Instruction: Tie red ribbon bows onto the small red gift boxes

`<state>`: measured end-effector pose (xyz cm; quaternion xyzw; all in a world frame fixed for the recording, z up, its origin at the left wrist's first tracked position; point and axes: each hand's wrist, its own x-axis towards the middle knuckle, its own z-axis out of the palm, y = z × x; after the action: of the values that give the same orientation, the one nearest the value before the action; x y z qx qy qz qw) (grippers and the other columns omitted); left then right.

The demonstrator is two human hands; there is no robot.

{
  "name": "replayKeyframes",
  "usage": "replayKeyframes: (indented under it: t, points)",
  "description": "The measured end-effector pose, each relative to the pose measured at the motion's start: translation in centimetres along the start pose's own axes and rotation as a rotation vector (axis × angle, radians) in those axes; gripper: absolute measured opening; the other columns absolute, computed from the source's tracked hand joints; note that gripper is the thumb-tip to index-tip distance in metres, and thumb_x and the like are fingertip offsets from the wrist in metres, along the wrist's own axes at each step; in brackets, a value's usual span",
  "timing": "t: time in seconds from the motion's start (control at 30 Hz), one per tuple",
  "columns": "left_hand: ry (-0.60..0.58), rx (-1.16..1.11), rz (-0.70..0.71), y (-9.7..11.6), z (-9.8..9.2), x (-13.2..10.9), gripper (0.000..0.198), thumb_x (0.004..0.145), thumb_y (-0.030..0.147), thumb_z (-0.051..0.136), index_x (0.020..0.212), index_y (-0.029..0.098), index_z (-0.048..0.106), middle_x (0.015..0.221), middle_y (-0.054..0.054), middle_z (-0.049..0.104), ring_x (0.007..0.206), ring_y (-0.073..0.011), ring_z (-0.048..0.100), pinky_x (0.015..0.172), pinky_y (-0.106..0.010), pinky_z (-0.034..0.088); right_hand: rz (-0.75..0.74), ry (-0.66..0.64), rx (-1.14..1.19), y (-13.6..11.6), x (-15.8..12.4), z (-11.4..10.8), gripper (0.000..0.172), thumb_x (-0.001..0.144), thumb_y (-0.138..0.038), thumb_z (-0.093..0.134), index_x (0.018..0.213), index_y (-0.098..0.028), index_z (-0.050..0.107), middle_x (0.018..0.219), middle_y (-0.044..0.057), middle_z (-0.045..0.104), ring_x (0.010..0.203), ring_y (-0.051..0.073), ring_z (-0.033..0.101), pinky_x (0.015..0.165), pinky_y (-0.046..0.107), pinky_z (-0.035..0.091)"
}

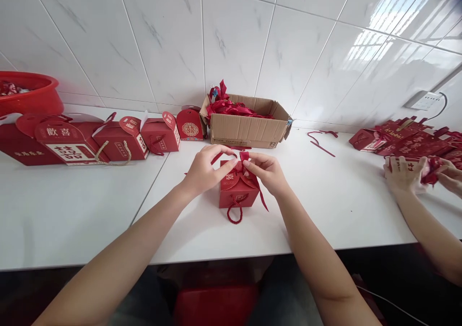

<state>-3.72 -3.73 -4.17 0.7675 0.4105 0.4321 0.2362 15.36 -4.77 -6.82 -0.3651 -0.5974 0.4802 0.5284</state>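
Observation:
A red gift box with a twisted cord handle hanging down its front stands on the white table before me. Both hands are over its top, working a dark red ribbon there. My left hand is closed, thumb and forefinger pinching one part of the ribbon at the box's upper left. Across from it, my right hand pinches a loop of the same ribbon at the upper right. One ribbon tail drops down the box's right side. My fingers partly hide the knot area.
Behind the box, a cardboard carton holds red ribbons. More red boxes line the wall at left, beside a red basin. Loose ribbon lies at right. Further right, a co-worker's hands handle another box near finished-looking boxes.

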Motion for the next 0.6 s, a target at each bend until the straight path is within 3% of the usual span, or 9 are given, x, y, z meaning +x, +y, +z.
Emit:
replayKeyframes:
  t: [0.2, 0.33, 0.47, 0.6]
  points:
    - [-0.103, -0.235, -0.149, 1.3, 1.1, 1.6, 0.027, 0.073, 0.041, 0.074, 0.088, 0.019, 0.070, 0.092, -0.006, 0.074, 0.090, -0.0224, 0.068, 0.080, -0.035, 0.054, -0.017, -0.002, -0.072, 0.0, -0.1, 0.0, 0.037, 0.077, -0.044, 0.072, 0.106, -0.021, 0.070, 0.065, -0.002, 0.067, 0.064, 0.013, 0.064, 0.066, 0.028, 0.052]
    - [-0.080, -0.342, -0.223, 1.4, 1.6, 1.7, 0.024, 0.071, 0.037, 0.076, 0.083, 0.017, 0.071, 0.083, -0.006, 0.074, 0.078, -0.0200, 0.068, 0.071, -0.033, 0.056, -0.020, 0.051, -0.124, -0.2, -0.1, 0.3, 0.036, 0.075, -0.046, 0.073, 0.097, -0.020, 0.062, 0.061, -0.003, 0.065, 0.060, 0.013, 0.063, 0.063, 0.027, 0.051]
    - [-0.013, -0.352, -0.207, 1.0, 1.8, 1.6, 0.020, 0.072, 0.036, 0.074, 0.077, 0.017, 0.068, 0.080, -0.005, 0.072, 0.076, -0.0190, 0.067, 0.069, -0.031, 0.055, -0.008, 0.088, -0.126, -0.4, -0.2, 0.6, 0.041, 0.072, -0.049, 0.074, 0.088, -0.023, 0.047, 0.059, -0.005, 0.063, 0.058, 0.013, 0.064, 0.059, 0.025, 0.049]
    - [0.010, -0.354, -0.161, 1.0, 1.7, 1.4, 0.018, 0.076, 0.035, 0.068, 0.076, 0.018, 0.062, 0.081, -0.004, 0.069, 0.078, -0.0180, 0.066, 0.071, -0.031, 0.053, -0.011, 0.090, -0.159, -0.6, -0.3, 0.7, 0.037, 0.074, -0.048, 0.073, 0.089, -0.022, 0.050, 0.059, -0.005, 0.062, 0.056, 0.012, 0.060, 0.060, 0.026, 0.048]
